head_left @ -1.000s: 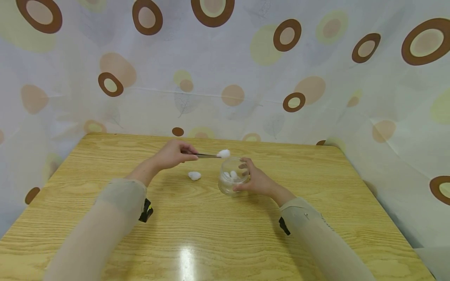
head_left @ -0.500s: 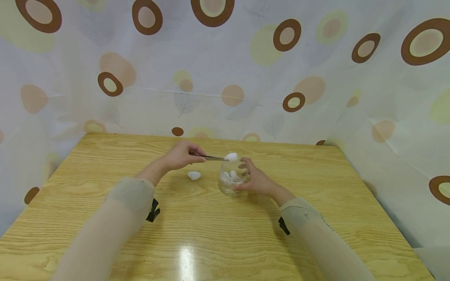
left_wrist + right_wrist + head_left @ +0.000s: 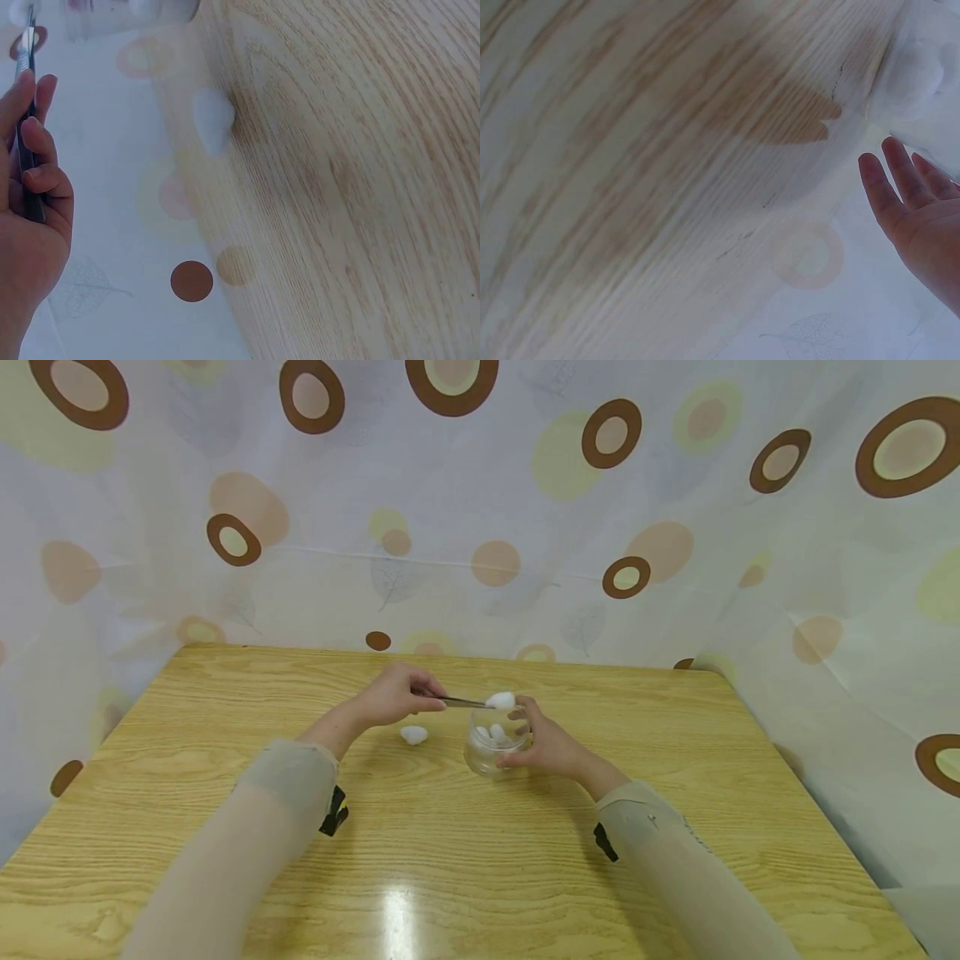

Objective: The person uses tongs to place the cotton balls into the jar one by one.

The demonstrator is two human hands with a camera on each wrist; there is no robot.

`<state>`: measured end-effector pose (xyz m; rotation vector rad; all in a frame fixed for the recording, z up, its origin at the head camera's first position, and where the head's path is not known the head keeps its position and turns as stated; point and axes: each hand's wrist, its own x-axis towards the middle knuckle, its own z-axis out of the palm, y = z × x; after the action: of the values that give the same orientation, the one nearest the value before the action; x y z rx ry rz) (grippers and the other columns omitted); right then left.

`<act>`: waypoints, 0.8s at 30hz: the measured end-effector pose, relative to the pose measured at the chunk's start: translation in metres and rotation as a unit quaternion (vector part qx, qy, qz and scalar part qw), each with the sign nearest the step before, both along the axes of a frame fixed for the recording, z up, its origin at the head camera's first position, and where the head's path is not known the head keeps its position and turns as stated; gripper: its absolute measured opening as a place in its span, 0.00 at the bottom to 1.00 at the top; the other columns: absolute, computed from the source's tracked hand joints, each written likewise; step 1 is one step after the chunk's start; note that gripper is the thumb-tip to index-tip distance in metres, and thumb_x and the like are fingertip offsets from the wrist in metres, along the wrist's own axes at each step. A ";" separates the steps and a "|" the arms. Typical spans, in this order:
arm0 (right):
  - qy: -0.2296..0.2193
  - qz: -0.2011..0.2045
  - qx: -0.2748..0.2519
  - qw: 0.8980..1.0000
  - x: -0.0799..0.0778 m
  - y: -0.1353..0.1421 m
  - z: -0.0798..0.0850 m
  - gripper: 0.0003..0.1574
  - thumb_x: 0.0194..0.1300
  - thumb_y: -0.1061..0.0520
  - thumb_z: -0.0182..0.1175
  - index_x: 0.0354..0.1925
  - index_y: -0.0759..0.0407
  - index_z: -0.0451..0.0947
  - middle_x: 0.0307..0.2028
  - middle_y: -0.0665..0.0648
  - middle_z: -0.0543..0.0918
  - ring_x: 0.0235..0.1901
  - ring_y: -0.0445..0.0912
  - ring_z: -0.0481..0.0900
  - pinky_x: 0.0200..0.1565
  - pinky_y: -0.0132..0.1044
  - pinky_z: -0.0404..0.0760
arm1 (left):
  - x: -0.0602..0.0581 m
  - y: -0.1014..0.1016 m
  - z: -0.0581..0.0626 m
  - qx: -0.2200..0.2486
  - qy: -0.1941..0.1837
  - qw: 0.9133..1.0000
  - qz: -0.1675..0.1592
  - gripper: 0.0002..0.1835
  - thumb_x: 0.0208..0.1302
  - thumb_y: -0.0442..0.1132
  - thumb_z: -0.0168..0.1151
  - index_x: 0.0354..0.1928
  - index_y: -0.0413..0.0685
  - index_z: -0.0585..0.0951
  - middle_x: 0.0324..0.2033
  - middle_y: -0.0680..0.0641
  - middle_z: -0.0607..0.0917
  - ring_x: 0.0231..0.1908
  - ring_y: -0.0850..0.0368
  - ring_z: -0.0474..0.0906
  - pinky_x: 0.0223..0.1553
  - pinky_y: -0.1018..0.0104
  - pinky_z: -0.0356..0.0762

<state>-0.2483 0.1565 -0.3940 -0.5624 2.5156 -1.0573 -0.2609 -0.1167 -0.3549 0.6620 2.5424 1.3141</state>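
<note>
My left hand (image 3: pixel 397 695) pinches a pair of metal tweezers (image 3: pixel 467 702), which point to the right. At their tips a white cotton ball (image 3: pixel 501 700) sits right at the mouth of a clear glass jar (image 3: pixel 480 766). Fingers and thumb of my right hand (image 3: pixel 553 747) hold that jar from its right side. Inside it lie a few cotton balls (image 3: pixel 497 732), seen through the glass. Another cotton ball (image 3: pixel 413 735) rests on the table, left of the jar; the left wrist view also has this loose cotton ball (image 3: pixel 214 120), below the jar.
A wood-grain table (image 3: pixel 450 860) spreads under both hands. Behind it and along the sides hangs a pale curtain (image 3: pixel 450 485) with brown and yellow circles. Dark straps (image 3: pixel 334 811) show at the sleeves.
My left hand has moved right and slightly down, carrying the tweezers and cotton ball from the jar's upper left to its mouth. My right hand and the jar have stayed put.
</note>
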 end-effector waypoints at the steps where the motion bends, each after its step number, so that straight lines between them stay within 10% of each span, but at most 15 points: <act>1: 0.000 0.000 0.000 1.000 0.000 0.000 0.000 0.64 0.52 0.46 0.70 0.71 0.55 0.38 0.67 0.64 0.59 0.65 0.59 0.62 0.59 0.56 0.67 | 0.000 0.000 -0.001 0.001 0.000 1.000 -0.001 0.10 0.62 0.37 0.62 0.43 0.39 0.83 0.36 0.42 0.86 0.34 0.54 0.80 0.38 0.53 0.77; 24: 0.005 -0.003 0.002 1.000 0.000 0.000 0.000 0.64 0.51 0.45 0.71 0.71 0.55 0.40 0.68 0.65 0.58 0.64 0.60 0.64 0.58 0.56 0.68 | 0.002 0.003 -0.004 0.001 -0.006 1.000 0.003 0.11 0.60 0.36 0.64 0.44 0.39 0.82 0.41 0.41 0.84 0.41 0.53 0.80 0.47 0.61 0.77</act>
<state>-0.2486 0.1562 -0.3944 -0.5604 2.5286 -1.0526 -0.2594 -0.1134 -0.3589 0.6448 2.5355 1.3173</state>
